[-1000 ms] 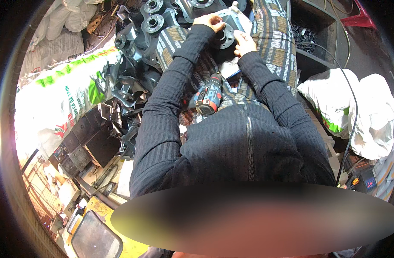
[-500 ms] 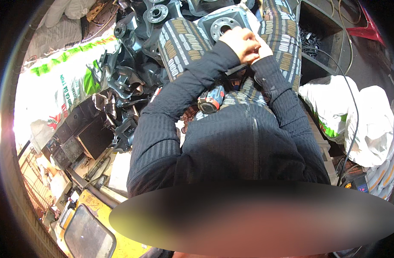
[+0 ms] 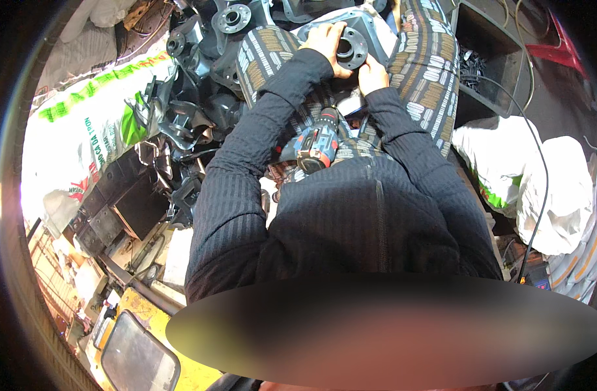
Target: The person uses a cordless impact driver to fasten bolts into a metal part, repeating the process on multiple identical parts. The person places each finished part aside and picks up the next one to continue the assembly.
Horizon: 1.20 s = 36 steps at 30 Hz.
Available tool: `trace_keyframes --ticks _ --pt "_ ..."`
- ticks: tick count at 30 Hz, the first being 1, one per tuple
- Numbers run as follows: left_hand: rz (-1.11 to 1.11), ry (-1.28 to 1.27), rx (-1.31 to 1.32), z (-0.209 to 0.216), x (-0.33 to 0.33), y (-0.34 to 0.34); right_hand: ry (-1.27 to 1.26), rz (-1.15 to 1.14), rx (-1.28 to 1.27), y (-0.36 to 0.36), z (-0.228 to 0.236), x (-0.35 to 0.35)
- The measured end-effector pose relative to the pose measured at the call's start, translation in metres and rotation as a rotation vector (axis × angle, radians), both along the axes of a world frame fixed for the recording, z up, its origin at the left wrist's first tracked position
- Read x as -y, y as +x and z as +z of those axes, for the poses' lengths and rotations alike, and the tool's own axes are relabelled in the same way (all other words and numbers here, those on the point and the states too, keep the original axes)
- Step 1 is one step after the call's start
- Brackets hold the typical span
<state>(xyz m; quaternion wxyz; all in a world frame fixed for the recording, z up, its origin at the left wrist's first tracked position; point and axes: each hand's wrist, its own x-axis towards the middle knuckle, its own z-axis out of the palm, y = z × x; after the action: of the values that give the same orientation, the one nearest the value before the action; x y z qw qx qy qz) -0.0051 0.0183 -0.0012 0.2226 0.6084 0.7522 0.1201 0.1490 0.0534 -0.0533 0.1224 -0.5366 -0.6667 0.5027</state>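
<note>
Head view, looking down at a seated person in a dark ribbed long-sleeved top, with both forearms reaching toward the upper centre of the frame. The left hand (image 3: 326,44) curls around the left edge of a dark grey round metal flange with a central bore (image 3: 352,49), its fingers closed on the rim. The right hand (image 3: 373,73) lies just below and to the right of the flange, touching the part at its lower edge; whether its fingers close around anything cannot be told, since they are turned away from the camera. The flange belongs to a larger grey cast metal housing (image 3: 370,29) that rests across the person's lap, between two legs in dark trousers with a pale striped pattern (image 3: 429,65), at the upper centre of the frame.

A blue and red cordless drill with a black body (image 3: 317,144) lies in the lap, below the hands and apart from them, near the centre of the frame. A heap of dark cast metal parts with round flanges (image 3: 201,85) fills the upper left. A white woven sack with green print (image 3: 83,130) lies at the left, beside the heap. White crumpled sacks (image 3: 553,189) and a thin black cable (image 3: 539,169) occupy the right. A yellow machine part with a framed glass panel (image 3: 132,352) shows at the lower left.
</note>
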Motion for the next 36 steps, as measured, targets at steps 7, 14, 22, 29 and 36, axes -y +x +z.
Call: trace_keyframes --ticks 7,14,22,29,36 --pt "0.070 -0.046 -0.046 0.006 0.000 0.004 -0.014 -0.011 -0.036 -0.002 0.000 0.001" --pt "-0.050 0.107 -0.133 0.000 -0.008 0.012 -0.005 -0.007 -0.027 -0.002 0.002 0.001" --pt "0.030 0.056 -0.101 0.005 -0.010 0.017 0.012 0.013 -0.026 -0.001 0.005 0.000" --pt "0.020 0.082 -0.097 0.006 -0.011 0.018 0.004 0.005 0.008 -0.001 0.008 0.001" --pt "-0.012 0.155 -0.048 0.008 -0.010 0.015 0.011 0.006 -0.019 0.000 0.001 0.000"
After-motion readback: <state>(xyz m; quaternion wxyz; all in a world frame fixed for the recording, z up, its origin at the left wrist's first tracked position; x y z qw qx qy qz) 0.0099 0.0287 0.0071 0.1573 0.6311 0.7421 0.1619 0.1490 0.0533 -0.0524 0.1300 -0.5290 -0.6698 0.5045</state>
